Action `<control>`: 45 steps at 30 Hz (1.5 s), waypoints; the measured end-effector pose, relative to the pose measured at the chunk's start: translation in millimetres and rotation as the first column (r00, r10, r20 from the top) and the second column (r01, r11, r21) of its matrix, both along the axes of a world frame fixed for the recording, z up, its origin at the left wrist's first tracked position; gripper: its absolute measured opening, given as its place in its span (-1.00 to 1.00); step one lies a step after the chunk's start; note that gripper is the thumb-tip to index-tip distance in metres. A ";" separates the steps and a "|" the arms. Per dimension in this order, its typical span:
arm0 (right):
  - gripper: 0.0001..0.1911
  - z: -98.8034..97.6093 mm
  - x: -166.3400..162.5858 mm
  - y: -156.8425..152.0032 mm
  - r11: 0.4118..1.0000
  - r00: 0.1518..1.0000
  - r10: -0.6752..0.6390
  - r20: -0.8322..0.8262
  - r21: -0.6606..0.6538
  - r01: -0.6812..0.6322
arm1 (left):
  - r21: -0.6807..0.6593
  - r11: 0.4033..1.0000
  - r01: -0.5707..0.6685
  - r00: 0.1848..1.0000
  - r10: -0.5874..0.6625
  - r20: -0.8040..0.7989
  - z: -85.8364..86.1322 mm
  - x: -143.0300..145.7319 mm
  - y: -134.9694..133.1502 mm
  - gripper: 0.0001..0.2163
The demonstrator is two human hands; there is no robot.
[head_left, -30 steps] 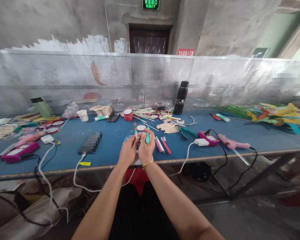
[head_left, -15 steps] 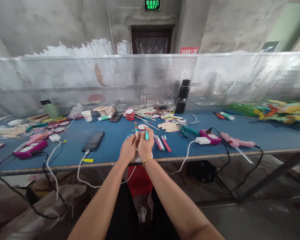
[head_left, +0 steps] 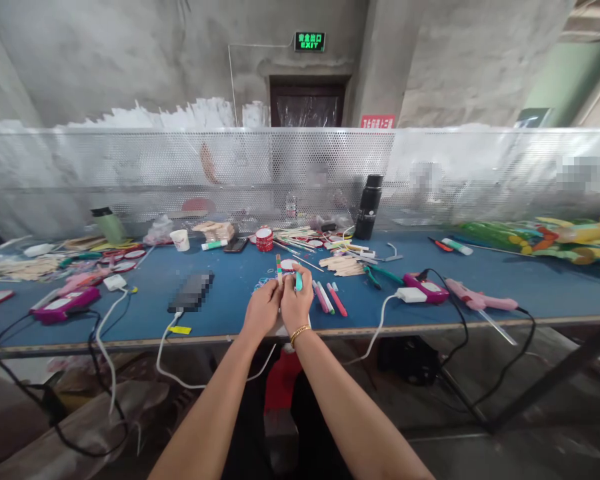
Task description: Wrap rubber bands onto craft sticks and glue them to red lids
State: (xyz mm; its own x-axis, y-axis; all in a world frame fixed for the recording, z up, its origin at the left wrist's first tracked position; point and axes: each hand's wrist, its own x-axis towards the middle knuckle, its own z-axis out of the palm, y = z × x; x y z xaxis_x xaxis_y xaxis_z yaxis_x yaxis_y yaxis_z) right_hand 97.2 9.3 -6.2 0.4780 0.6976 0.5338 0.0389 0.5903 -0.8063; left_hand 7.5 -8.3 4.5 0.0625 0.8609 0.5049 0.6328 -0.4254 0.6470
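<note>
At the table's front edge my left hand (head_left: 262, 308) is closed on a wooden craft stick (head_left: 279, 264), held upright with green and red-orange bands coloured on it. My right hand (head_left: 297, 300), with a gold bracelet at its wrist, grips a teal marker (head_left: 299, 281) close against the stick. The marker's tip is hidden by the fingers. Just right of this hand lie several markers, among them a pink marker (head_left: 337, 299). A round white disc with a red rim (head_left: 287, 265) lies behind my hands, and small loose bands (head_left: 263, 283) are scattered to the left.
Plain craft sticks (head_left: 345, 265) lie beyond the markers, beside green-handled pliers (head_left: 383, 273). A black bottle (head_left: 369, 208) stands at the back. To the right are a purple device (head_left: 427, 288) and a pink glue gun (head_left: 480, 297) with cords. A phone (head_left: 192, 292) lies left.
The camera view has tilted up slightly, so the whole scene sits lower. Both hands keep their hold on the stick and the marker, with only a slight shift.
</note>
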 end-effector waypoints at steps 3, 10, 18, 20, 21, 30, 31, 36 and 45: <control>-0.75 -0.3 -0.1 -0.4 1.000 1.000 -0.002 -0.002 -0.001 0.002 | 0.002 1.000 -0.002 1.000 0.002 -0.003 -0.2 -0.5 0.1 -0.69; -0.76 -3.1 -1.5 1.4 1.000 1.000 -0.003 -0.014 -0.012 0.003 | 0.009 1.000 -0.002 1.000 0.002 -0.001 -0.8 -2.2 -0.2 -0.68; -0.75 -3.4 -2.9 1.4 1.000 1.000 0.005 0.005 -0.024 -0.005 | 0.029 1.000 0.004 1.000 -0.004 -0.009 -0.3 -3.0 -1.6 -0.71; -0.75 -3.4 -3.1 1.2 1.000 1.000 0.005 0.013 -0.023 -0.005 | 0.034 0.999 0.004 1.000 -0.004 -0.013 -0.5 -3.1 -2.1 -0.71; -0.75 -3.5 -3.1 1.1 1.000 1.000 0.004 0.017 -0.023 -0.003 | 0.035 0.999 0.005 1.000 -0.004 -0.015 -0.7 -3.2 -2.2 -0.71; -0.74 -3.8 -1.5 1.9 1.000 1.000 0.004 0.020 -0.020 -0.004 | 0.029 1.000 0.010 0.999 -0.009 -0.031 -1.9 -1.9 -2.1 -0.73; -0.74 -3.8 -1.3 1.7 1.000 1.000 0.005 0.019 -0.020 -0.005 | 0.027 1.000 0.008 0.999 -0.007 -0.033 -1.8 -1.7 -2.6 -0.73; -0.73 -3.1 -0.4 0.8 1.000 1.000 0.011 0.007 -0.019 -0.011 | 0.019 1.000 0.002 0.999 -0.002 -0.043 -0.4 -1.0 -4.2 -0.74; -0.74 -0.6 -1.1 -0.7 0.999 0.998 0.042 -0.041 -0.027 -0.043 | 0.025 1.000 0.010 1.000 -0.010 -0.027 4.1 1.2 -8.7 -0.73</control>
